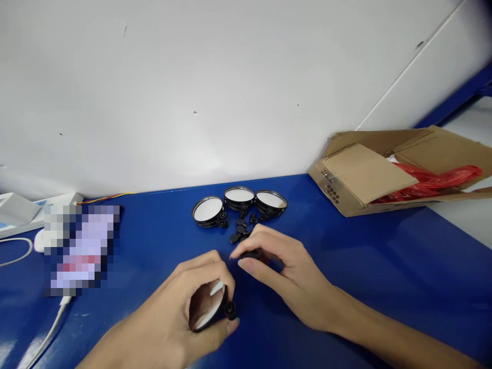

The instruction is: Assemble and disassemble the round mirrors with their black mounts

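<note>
My left hand [188, 302] is wrapped round a small round mirror [209, 307] with a black rim, tilted so its glass faces left. A black knob-like joint [230, 309] sticks out from the mirror's right side, by my thumb and fingertips. My right hand [280, 271] pinches a small black part [250, 254] between thumb and fingers, mostly covered by them. Just beyond it, several small black pieces [241, 230] lie loose on the blue table. Behind these rest three more round mirrors, one left [208, 210], one middle [239, 195] and one right [271, 200].
An open cardboard box [361, 174] with a red plastic bag [430, 179] stands at the right. On the left lie a blurred phone [82, 251] on a white cable [54, 325] and a white power strip [42, 212]. A white wall [230, 92] closes off the table's back.
</note>
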A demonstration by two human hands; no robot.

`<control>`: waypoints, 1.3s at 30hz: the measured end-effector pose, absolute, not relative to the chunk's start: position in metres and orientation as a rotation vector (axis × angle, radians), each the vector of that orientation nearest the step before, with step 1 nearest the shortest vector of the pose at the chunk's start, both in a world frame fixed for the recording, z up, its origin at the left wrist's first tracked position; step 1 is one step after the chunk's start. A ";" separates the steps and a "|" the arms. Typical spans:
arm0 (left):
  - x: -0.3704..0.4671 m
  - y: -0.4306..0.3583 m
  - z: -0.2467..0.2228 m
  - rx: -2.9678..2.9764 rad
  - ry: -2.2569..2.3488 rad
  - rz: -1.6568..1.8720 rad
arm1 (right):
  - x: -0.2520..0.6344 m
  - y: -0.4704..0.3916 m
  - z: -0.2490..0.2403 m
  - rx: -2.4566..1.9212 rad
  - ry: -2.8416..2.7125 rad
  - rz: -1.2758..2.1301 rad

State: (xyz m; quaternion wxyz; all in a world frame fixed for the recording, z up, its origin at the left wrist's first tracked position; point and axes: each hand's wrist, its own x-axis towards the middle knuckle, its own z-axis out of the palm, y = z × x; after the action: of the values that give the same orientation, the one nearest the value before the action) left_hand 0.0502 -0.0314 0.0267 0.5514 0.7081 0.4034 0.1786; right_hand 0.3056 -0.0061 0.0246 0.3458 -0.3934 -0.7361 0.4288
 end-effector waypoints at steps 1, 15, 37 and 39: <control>0.051 -0.031 0.027 1.690 0.970 0.430 | 0.306 -0.004 0.021 -1.050 -1.913 1.045; 0.052 -0.031 0.028 1.707 1.012 0.416 | 0.303 -0.007 -0.007 -1.051 -2.294 0.335; 0.053 -0.033 0.027 1.737 1.038 0.412 | 0.303 -0.004 -0.013 -0.979 -2.341 0.157; 0.052 -0.033 0.027 1.736 1.039 0.413 | 0.303 -0.005 -0.014 -0.993 -2.335 0.165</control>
State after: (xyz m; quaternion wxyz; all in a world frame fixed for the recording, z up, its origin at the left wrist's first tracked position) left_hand 0.0525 -0.0332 0.0268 0.5127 0.7219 0.4318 0.1716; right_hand 0.3028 -0.0054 -0.0137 0.2948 -0.3732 -0.8775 0.0618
